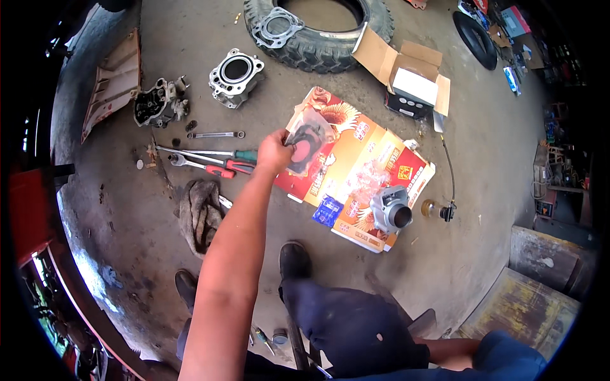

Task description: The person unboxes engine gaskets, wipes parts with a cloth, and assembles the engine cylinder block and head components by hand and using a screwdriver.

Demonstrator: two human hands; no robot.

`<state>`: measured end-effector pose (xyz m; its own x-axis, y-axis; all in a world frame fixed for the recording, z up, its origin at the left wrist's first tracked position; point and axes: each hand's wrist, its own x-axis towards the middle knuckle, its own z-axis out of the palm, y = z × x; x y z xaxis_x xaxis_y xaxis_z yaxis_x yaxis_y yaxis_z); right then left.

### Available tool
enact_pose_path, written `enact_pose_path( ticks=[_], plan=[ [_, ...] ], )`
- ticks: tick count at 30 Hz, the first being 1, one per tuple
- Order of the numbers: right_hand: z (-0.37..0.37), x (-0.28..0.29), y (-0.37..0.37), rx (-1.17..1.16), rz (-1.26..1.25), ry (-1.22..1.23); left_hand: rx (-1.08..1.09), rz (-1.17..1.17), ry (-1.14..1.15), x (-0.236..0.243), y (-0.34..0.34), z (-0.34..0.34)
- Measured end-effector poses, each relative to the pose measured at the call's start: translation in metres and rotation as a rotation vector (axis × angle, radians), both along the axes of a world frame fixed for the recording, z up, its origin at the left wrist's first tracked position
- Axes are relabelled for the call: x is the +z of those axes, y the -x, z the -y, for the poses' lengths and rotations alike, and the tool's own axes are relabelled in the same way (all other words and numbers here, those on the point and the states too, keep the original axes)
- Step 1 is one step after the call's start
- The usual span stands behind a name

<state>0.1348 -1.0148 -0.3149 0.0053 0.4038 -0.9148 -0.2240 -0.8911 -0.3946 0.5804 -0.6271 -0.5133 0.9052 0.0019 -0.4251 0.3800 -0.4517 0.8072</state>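
Left hand (276,151), at eleven o'clock, pinches a clear bag (325,132) by its edge, apparently keeping the gasket (314,145) visible; right hand hidden, state undetermined.

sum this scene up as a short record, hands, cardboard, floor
left hand: pinching a clear packet with a dark ring-shaped piece inside, over printed cardboard
right hand: not visible
on cardboard: silver cylinder part, blue packet
floor, left: grey cloth, wrench, red-handled tool
floor, far side: tyre with flat metal gasket on it, open box
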Motion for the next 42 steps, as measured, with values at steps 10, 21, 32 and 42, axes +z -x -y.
enact_pose_path(
  ticks=[10,21,32,42],
  plan=[
    [0.015,0.005,0.011,-0.31,0.15,-0.166,0.316,-0.077,0.843,0.104,0.094,-0.012],
    [-0.135,0.221,-0.302,-0.662,1.264,-0.79,0.263,0.253,0.663,0.324,0.187,-0.053],
    [-0.222,0.261,-0.258,-0.463,0.875,-0.75,0.274,0.425,0.573,0.391,0.276,-0.093],
    [-0.275,0.235,-0.254,-0.47,0.611,-0.723,0.261,0.63,0.417,0.383,0.291,-0.144]
  ],
)
